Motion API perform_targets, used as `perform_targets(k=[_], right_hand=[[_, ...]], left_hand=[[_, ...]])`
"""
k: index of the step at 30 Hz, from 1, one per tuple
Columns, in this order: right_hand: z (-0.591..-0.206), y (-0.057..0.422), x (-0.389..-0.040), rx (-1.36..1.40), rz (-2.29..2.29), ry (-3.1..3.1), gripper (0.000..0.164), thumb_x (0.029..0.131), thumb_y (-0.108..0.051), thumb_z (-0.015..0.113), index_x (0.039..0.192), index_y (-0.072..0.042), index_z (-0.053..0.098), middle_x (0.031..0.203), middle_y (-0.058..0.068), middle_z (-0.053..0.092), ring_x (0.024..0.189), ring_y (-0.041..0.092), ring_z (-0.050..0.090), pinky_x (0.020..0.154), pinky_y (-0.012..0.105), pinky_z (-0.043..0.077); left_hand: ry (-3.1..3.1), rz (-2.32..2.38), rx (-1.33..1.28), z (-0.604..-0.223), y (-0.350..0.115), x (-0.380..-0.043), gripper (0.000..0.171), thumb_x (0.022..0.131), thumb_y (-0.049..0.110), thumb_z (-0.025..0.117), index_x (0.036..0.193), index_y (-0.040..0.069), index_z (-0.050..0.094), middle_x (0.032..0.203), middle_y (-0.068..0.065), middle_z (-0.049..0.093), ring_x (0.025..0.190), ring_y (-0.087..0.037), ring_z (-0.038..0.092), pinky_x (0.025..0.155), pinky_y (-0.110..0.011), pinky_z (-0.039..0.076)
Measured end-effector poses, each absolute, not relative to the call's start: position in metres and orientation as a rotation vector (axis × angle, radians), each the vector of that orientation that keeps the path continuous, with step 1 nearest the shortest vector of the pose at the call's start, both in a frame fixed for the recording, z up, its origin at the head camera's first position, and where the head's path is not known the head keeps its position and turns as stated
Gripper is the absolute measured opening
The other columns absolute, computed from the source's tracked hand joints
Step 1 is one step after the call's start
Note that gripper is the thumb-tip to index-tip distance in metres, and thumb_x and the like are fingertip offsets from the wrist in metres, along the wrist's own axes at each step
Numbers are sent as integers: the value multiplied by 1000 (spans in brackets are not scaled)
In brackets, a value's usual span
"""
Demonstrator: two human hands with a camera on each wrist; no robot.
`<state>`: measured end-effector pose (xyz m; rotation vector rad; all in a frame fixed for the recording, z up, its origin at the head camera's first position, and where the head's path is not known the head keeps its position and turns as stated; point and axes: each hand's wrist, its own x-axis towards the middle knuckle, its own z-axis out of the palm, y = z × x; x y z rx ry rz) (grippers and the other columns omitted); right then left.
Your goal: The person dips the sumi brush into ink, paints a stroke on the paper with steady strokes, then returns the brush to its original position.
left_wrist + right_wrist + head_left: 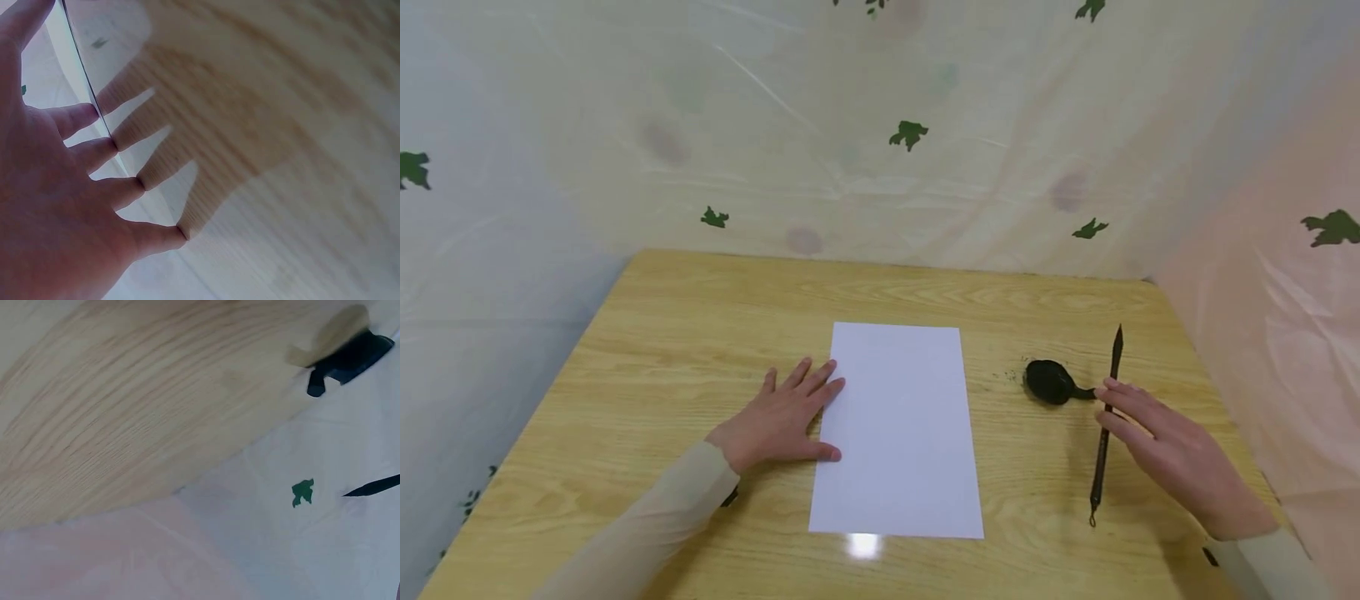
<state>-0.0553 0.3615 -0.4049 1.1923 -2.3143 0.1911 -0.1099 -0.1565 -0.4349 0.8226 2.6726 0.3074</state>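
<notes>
A white sheet of paper (898, 433) lies flat on the wooden table. My left hand (778, 423) rests at its left edge, fingers spread, with some fingertips and the thumb on the paper. The left wrist view shows that hand (69, 187) with its fingertips on the glossy tabletop. My right hand (1180, 458) holds a dark writing brush (1101, 467) by its shaft, bristles pointing away and a small loop at the near end. Only the brush's tip (375, 486) shows in the right wrist view; the hand is out of that frame. Beside the brush sits a black round dish with a short handle (1048, 382).
The wooden table (700, 317) meets a pale curtain (775, 150) with green leaf-like shapes at the back. A pinkish curtain (1285, 333) hangs close along the right side. Small dark specks lie left of the dish.
</notes>
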Motion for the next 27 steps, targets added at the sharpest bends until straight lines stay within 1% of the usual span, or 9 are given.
perform_targets(k=[4, 8, 10, 12, 15, 17, 19, 22, 27], right_hand=[[-399, 350, -59, 1129, 324, -2206, 44, 116, -18, 32, 117, 7, 68, 126, 28, 66, 143, 24, 49, 121, 29, 29], [-393, 339, -61, 1009, 408, -2104, 39, 114, -17, 40, 110, 9, 68, 117, 27, 69, 140, 12, 51, 115, 22, 35], [-392, 334, -62, 924, 409, -2054, 36, 113, -17, 44, 106, 8, 68, 113, 24, 71, 137, 5, 51, 111, 15, 36], [-390, 329, -63, 840, 393, -2019, 35, 113, -19, 46, 104, 7, 68, 112, 20, 73, 132, -2, 52, 95, 12, 48], [-389, 324, -64, 750, 438, -1954, 35, 111, -23, 51, 102, 6, 68, 110, 15, 76, 124, -7, 55, 84, 7, 48], [-388, 320, -66, 755, 555, -1887, 32, 109, -20, 56, 101, 9, 68, 109, 18, 76, 120, 0, 63, 82, 10, 51], [-389, 316, -70, 774, 730, -1777, 27, 104, -14, 65, 99, 13, 69, 105, 23, 75, 112, 11, 71, 93, 14, 50], [-389, 310, -76, 769, 922, -1644, 23, 96, -5, 74, 94, 17, 69, 100, 27, 75, 102, 22, 76, 92, 20, 54], [-386, 304, -78, 619, 927, -1661, 26, 96, -8, 74, 96, 17, 66, 98, 24, 76, 101, 11, 75, 89, 16, 53]], left_hand=[[2674, 311, 817, -434, -157, -109, 102, 88, 69, 69, 165, 14, 30, 173, -9, 14, 158, -41, 5, 114, -77, 13], [2671, 318, 816, -434, -157, -109, 102, 88, 69, 69, 165, 14, 30, 173, -9, 14, 158, -41, 5, 114, -77, 12], [2671, 316, 814, -434, -157, -109, 102, 88, 69, 69, 165, 14, 30, 173, -9, 14, 158, -41, 5, 114, -77, 12], [2670, 317, 813, -434, -156, -109, 102, 88, 69, 69, 165, 14, 30, 173, -9, 14, 158, -41, 5, 114, -77, 12], [2671, 319, 809, -434, -156, -109, 102, 88, 69, 69, 165, 14, 30, 173, -9, 14, 158, -41, 5, 114, -77, 11], [2671, 321, 808, -434, -156, -109, 102, 88, 69, 69, 165, 14, 30, 173, -9, 14, 158, -41, 5, 114, -77, 11], [2671, 323, 807, -433, -156, -109, 102, 88, 69, 69, 165, 14, 30, 173, -9, 14, 158, -42, 6, 114, -77, 11], [2669, 324, 806, -433, -156, -109, 102, 88, 69, 69, 165, 14, 30, 173, -9, 14, 158, -42, 6, 114, -77, 12], [2664, 333, 804, -432, -156, -109, 102, 88, 68, 70, 164, 14, 30, 173, -9, 14, 158, -42, 6, 114, -78, 12]])
